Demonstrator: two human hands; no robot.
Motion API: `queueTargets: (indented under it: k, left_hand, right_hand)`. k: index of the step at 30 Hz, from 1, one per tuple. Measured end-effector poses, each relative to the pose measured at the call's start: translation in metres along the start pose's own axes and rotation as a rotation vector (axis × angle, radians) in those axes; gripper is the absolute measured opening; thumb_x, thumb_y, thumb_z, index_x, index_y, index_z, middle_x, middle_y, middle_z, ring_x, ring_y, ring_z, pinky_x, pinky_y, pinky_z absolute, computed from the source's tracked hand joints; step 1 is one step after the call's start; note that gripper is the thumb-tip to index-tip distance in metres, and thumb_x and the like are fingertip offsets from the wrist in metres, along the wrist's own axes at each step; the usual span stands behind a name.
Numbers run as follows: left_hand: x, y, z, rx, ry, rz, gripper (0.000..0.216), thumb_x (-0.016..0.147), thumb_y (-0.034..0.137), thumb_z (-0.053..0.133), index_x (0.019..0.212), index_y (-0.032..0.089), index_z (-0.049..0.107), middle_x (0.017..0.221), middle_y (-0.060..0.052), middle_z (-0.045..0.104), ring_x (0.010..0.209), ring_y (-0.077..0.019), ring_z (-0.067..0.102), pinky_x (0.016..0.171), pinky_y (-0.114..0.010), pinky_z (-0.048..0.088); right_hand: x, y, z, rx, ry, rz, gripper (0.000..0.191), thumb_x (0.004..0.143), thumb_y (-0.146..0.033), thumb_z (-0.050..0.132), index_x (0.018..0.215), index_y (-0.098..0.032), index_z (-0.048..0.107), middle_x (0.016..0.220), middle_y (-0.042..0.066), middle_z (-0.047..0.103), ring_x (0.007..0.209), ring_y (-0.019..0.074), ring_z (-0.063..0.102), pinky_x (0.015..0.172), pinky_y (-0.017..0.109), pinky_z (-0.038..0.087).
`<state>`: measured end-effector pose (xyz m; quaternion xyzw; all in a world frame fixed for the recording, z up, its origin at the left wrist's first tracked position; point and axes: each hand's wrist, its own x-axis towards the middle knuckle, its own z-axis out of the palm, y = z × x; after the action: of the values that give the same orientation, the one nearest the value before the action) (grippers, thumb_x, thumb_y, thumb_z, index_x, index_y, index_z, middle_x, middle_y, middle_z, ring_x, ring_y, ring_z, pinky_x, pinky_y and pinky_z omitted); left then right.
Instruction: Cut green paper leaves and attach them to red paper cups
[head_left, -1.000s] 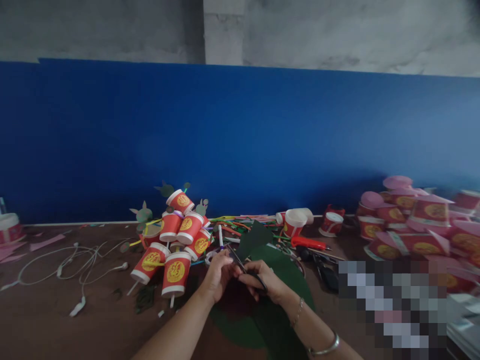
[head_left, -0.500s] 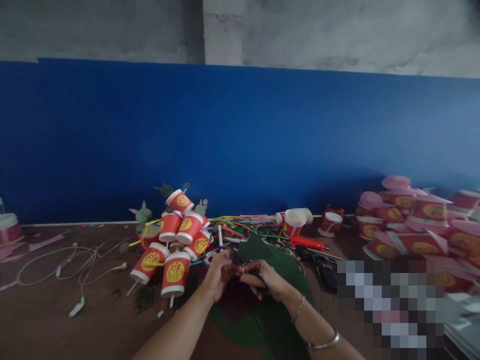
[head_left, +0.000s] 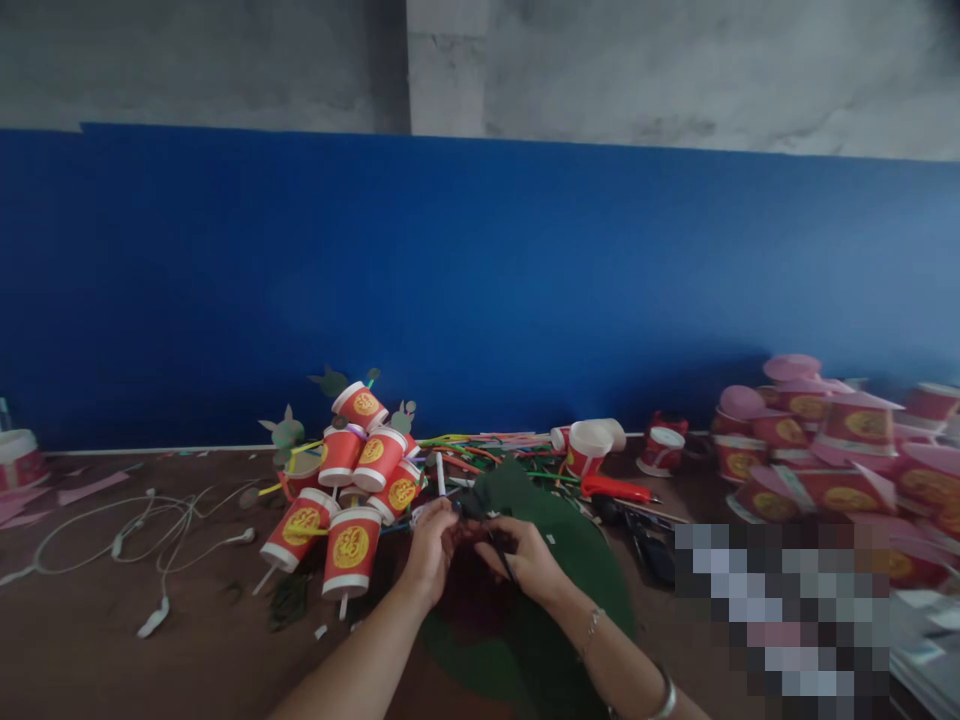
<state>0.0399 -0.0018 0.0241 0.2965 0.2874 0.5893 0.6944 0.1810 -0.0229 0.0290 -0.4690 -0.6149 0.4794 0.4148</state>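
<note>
My right hand (head_left: 529, 565) is closed around a pair of scissors (head_left: 504, 558), whose dark handle shows under the fingers while the blades are hard to make out. Close beside it, my left hand (head_left: 433, 550) pinches a small dark piece (head_left: 471, 503) that looks like paper; its shape is unclear. Both hands are over a large dark green sheet (head_left: 592, 570) on the brown table. To the left of my left hand stands a stack of red paper cups (head_left: 351, 548) with yellow round prints and straws through them.
White earphones (head_left: 154, 615) lie at the left. Coloured pipe cleaners (head_left: 469, 462) are heaped behind my hands. A red tool (head_left: 616, 488), which looks like a glue gun, lies right of them. Several red cups with pink paper (head_left: 859, 425) pile up at the far right, near a pixelated patch.
My right hand has turned, so the scissors' handle points more downward and shows less. A small white scrap now shows on the green sheet. My left hand has shifted slightly.
</note>
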Motion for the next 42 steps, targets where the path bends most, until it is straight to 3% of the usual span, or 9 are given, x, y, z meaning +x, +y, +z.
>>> queueTargets:
  k: [4, 7, 11, 15, 21, 28, 35, 39, 42]
  left_hand:
    - [0.0, -0.001, 0.001, 0.067, -0.01, 0.004, 0.017, 0.059, 0.019, 0.06, 0.059, 0.019, 0.043, 0.053, 0.006, 0.056, 0.052, -0.0109, 0.057, 0.055, -0.022, 0.042]
    - [-0.003, -0.002, 0.003, 0.204, -0.062, 0.008, 0.014, 0.059, 0.019, 0.057, 0.057, 0.018, 0.043, 0.051, 0.005, 0.056, 0.051, -0.0106, 0.057, 0.054, -0.021, 0.04]
    - [-0.005, -0.004, 0.004, 0.416, -0.112, -0.008, 0.009, 0.06, 0.02, 0.053, 0.056, 0.019, 0.045, 0.047, 0.004, 0.055, 0.041, -0.0088, 0.051, 0.039, -0.017, 0.029]
    - [-0.005, -0.007, 0.003, 0.505, -0.103, -0.033, 0.012, 0.06, 0.022, 0.05, 0.053, 0.021, 0.04, 0.033, 0.008, 0.042, 0.024, -0.0061, 0.035, 0.031, -0.017, 0.013]
    - [-0.004, -0.011, 0.003, 0.52, -0.064, 0.024, 0.025, 0.054, 0.013, 0.05, 0.048, 0.023, 0.028, 0.029, 0.012, 0.026, 0.021, -0.0052, 0.03, 0.029, -0.017, 0.011]
    - [-0.005, -0.001, 0.003, 0.508, 0.005, 0.167, 0.01, 0.07, 0.029, 0.054, 0.072, 0.02, 0.05, 0.052, 0.009, 0.045, 0.031, -0.0041, 0.032, 0.035, -0.018, 0.02]
    - [-0.003, -0.006, 0.004, 0.563, -0.111, 0.158, 0.019, 0.064, 0.03, 0.068, 0.06, 0.017, 0.055, 0.051, 0.005, 0.049, 0.048, -0.0083, 0.04, 0.048, -0.02, 0.028]
    - [-0.006, -0.005, 0.004, 0.58, 0.023, 0.116, 0.026, 0.068, 0.036, 0.065, 0.053, 0.016, 0.058, 0.037, 0.005, 0.043, 0.035, -0.0067, 0.032, 0.041, -0.021, 0.022]
    - [-0.007, -0.002, 0.004, 0.512, 0.169, 0.152, 0.038, 0.07, 0.047, 0.062, 0.051, 0.015, 0.062, 0.033, 0.004, 0.04, 0.033, -0.007, 0.031, 0.039, -0.022, 0.019]
  right_hand:
    - [0.004, 0.006, 0.0, -0.063, 0.219, -0.182, 0.029, 0.068, -0.041, 0.067, 0.075, -0.014, 0.061, 0.066, 0.002, 0.062, 0.058, 0.0127, 0.053, 0.052, 0.022, 0.043]
    - [0.007, 0.011, -0.002, -0.01, 0.33, -0.184, 0.031, 0.069, -0.045, 0.065, 0.066, -0.016, 0.055, 0.056, 0.0, 0.057, 0.051, 0.0115, 0.05, 0.047, 0.021, 0.04]
    - [0.008, 0.008, -0.006, 0.105, 0.302, -0.1, 0.036, 0.066, -0.049, 0.066, 0.059, -0.019, 0.047, 0.044, -0.004, 0.05, 0.038, 0.0094, 0.046, 0.039, 0.02, 0.034]
    - [0.006, -0.002, -0.009, 0.158, 0.333, -0.069, 0.038, 0.064, -0.048, 0.067, 0.054, -0.021, 0.042, 0.039, -0.006, 0.046, 0.034, 0.0087, 0.044, 0.038, 0.021, 0.034]
    - [0.004, -0.008, -0.013, 0.187, 0.349, -0.05, 0.038, 0.065, -0.048, 0.064, 0.052, -0.021, 0.041, 0.039, -0.005, 0.047, 0.033, 0.0086, 0.042, 0.038, 0.022, 0.035]
    - [0.004, -0.003, -0.01, 0.15, 0.226, -0.014, 0.036, 0.061, -0.044, 0.069, 0.054, -0.021, 0.042, 0.037, -0.007, 0.046, 0.032, 0.0084, 0.043, 0.035, 0.02, 0.033]
    - [0.004, -0.004, -0.007, 0.175, 0.228, -0.023, 0.037, 0.06, -0.05, 0.069, 0.066, -0.019, 0.05, 0.042, -0.007, 0.047, 0.035, 0.0098, 0.045, 0.037, 0.022, 0.038]
    - [0.004, -0.007, -0.009, 0.181, 0.33, -0.092, 0.038, 0.064, -0.053, 0.067, 0.075, -0.018, 0.055, 0.049, -0.005, 0.051, 0.043, 0.0115, 0.05, 0.044, 0.024, 0.043]
    - [0.003, -0.008, -0.008, 0.163, 0.303, -0.093, 0.039, 0.066, -0.053, 0.066, 0.079, -0.018, 0.056, 0.052, -0.004, 0.053, 0.046, 0.012, 0.052, 0.047, 0.024, 0.045]
